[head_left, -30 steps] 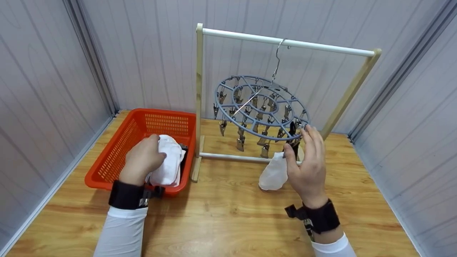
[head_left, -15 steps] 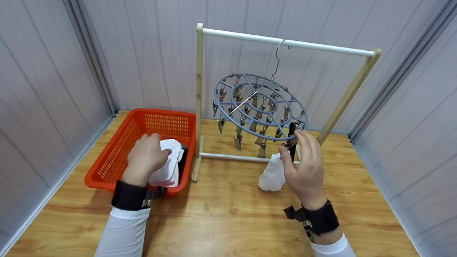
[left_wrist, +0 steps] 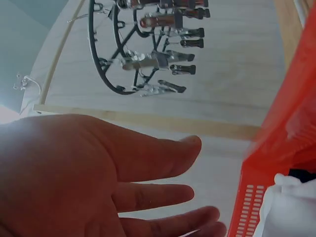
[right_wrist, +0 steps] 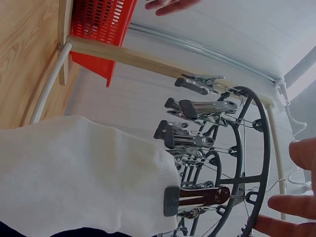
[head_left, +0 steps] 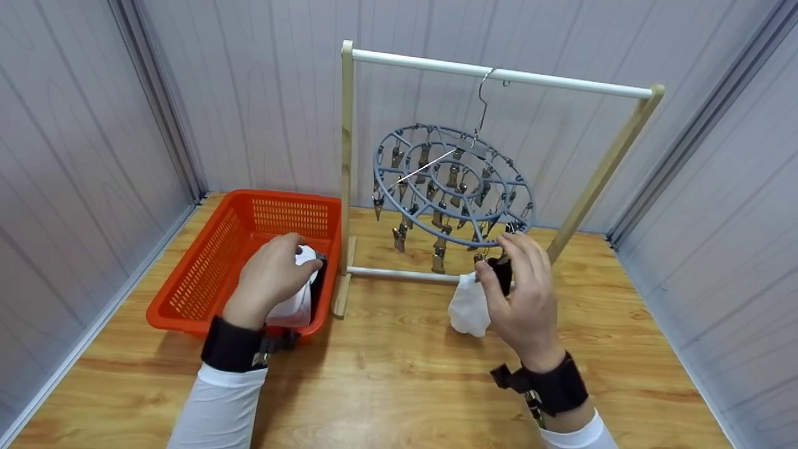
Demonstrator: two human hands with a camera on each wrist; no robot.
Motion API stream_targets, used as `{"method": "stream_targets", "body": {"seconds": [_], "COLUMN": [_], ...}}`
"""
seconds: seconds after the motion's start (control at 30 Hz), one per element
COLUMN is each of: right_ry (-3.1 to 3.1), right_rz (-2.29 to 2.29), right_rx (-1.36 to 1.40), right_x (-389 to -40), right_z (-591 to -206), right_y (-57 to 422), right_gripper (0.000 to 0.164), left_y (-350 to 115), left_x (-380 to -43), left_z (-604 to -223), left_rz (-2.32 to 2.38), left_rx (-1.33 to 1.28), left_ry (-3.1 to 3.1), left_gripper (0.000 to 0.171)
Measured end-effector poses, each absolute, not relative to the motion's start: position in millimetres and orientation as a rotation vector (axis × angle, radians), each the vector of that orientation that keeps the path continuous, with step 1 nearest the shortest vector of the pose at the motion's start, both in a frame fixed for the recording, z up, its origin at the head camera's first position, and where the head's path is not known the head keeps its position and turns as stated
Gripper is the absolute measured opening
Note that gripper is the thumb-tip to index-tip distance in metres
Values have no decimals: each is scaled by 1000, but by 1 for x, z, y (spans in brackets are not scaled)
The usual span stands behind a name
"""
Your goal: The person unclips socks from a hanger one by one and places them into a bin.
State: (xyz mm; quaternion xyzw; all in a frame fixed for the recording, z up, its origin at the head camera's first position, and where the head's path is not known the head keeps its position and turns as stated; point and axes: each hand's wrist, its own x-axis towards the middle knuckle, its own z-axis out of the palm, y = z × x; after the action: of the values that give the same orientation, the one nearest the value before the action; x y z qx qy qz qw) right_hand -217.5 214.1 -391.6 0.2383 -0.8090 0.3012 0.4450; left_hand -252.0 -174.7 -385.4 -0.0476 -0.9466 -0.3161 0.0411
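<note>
My left hand [head_left: 274,277] hovers over the orange basket [head_left: 181,310], above the white socks [head_left: 298,312] inside; its fingers are loosely spread and hold nothing. Beside the round grey clip hanger [head_left: 430,217], my right hand [head_left: 527,299] has its fingertips at the near rim, thumb apart from the fingers. In the right wrist view, a finger [right_wrist: 276,226] reaches behind the rim and seems to touch it. A white sock [right_wrist: 94,177] hangs from a metal clip [right_wrist: 197,197] there. Next to it hangs a black cloth item [head_left: 500,274], partly hidden by my right hand.
The hanger hooks onto the white bar [head_left: 424,62] of a wooden-legged rack [head_left: 347,156]. Several metal clips [head_left: 439,259] dangle from its rings. Dark items [head_left: 319,274] lie beside the socks in the basket. Pale panel walls [head_left: 262,93] enclose the wooden tabletop [head_left: 386,386].
The hanger has turned, its front clips and the hung sock shifting left. My right hand has moved slightly left with the rim. My left hand has moved right over the basket's socks.
</note>
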Motion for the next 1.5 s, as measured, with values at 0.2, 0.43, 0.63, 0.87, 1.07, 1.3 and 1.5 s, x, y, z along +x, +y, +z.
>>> {"method": "stream_targets", "body": {"seconds": [0.2,0.43,0.63,0.87,1.07,1.3,1.5], "right_ry": [-2001,-1993,-1960,-1906,-1864,-1993,-2067], "right_rz": [761,747,758,810,830,727,702], "right_rx": [630,685,756,891,748,568,541], "right_x": [-215,-212,-209,-208,-211,-214,-215], "right_z": [-391,-390,-387,-382,-378,-382,-384], "right_y": [212,209,207,210,219,224,222], "right_gripper": [45,48,54,45,39,43,41], "left_y": [-157,-132,-112,-95,-85,-73,-60], "left_x": [-249,-246,-244,-239,-238,-235,-232], "left_z": [-385,-391,-396,-403,-406,-415,-420], "left_rz": [-1114,-1245,-1263,-1202,-1170,-1252,-1277], "left_rx": [-249,-437,-552,-641,-633,-641,-669], "left_ry": [-2875,-2838,-2857,-2870,-2901,-2828,-2779], "left_gripper": [53,46,48,43,47,70,83]}}
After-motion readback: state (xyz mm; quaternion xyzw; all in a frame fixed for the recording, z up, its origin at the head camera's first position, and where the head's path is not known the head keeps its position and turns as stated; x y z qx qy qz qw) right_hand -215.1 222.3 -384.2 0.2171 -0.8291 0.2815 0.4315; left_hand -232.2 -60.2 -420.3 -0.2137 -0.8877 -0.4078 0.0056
